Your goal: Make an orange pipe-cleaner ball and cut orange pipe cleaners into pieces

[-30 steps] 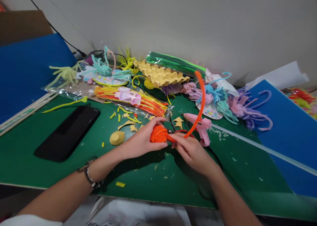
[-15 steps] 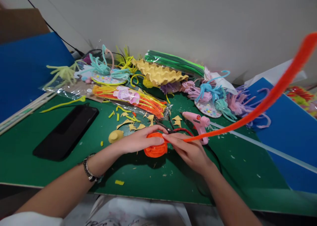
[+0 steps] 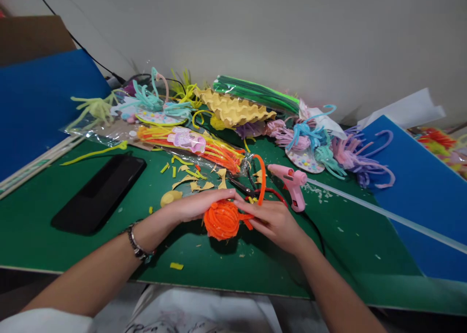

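A ball of wound orange pipe cleaner [image 3: 221, 219] sits between both hands just above the green mat [image 3: 44, 235]. My left hand [image 3: 197, 205] curls over its top and left side, fingers closed on it. My right hand [image 3: 272, 219] pinches the loose orange end [image 3: 261, 173], which curves up a short way beside the ball. A bracelet is on my left wrist.
A pink glue gun [image 3: 292, 183] and scissors with red handles [image 3: 251, 191] lie just behind my hands. A black phone [image 3: 100, 193] lies left. Bags of pipe cleaners [image 3: 197, 145], a yellow egg tray [image 3: 233, 110], fringed craft pieces [image 3: 314, 148] and blue boards [image 3: 419, 196] crowd the back and sides.
The long orange tail that swung far out to the right is now wound in, leaving only a short curl. The ball looks bigger and has turned toward me.
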A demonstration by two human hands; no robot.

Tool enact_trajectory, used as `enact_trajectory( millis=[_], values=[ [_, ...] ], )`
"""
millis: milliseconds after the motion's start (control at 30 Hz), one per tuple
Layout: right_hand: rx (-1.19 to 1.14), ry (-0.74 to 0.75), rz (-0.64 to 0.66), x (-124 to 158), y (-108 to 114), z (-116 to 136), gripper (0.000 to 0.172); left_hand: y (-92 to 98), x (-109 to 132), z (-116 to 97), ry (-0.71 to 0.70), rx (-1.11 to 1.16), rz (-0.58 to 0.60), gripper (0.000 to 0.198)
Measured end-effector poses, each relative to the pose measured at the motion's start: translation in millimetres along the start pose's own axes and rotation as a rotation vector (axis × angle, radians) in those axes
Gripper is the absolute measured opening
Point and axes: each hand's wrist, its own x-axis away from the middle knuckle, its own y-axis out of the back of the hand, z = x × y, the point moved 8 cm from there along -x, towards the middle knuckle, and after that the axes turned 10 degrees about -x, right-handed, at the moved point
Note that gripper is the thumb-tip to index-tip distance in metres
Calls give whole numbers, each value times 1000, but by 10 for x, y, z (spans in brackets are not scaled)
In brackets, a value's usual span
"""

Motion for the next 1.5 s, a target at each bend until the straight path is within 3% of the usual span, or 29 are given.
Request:
enact_trajectory(
  millis=[133,300,367,567,733,1033,1267,1500],
  values=[
    [252,80,-26,-2,15,78,34,36,-18,105,74,74,-14,41],
    [538,86,-188,-27,150,213,24,115,-8,172,172,155,-103,36],
    [496,108,-220,-42,164,267,20,100,0,151,169,165,-86,34],
    [174,244,-78,-62,-7,383,20,46,10,99,118,127,19,30],
    [194,212,-69,-42,-45,365,17,60,-38,171,111,79,87,37],
    [256,158,-93,-32,-10,307,18,63,-71,190,63,71,110,36],
    [306,216,-172,3,11,344,13,20,-71,223,78,92,164,34],
    [292,245,-115,17,-19,318,15,-29,-49,169,59,60,203,37]
  ],
)
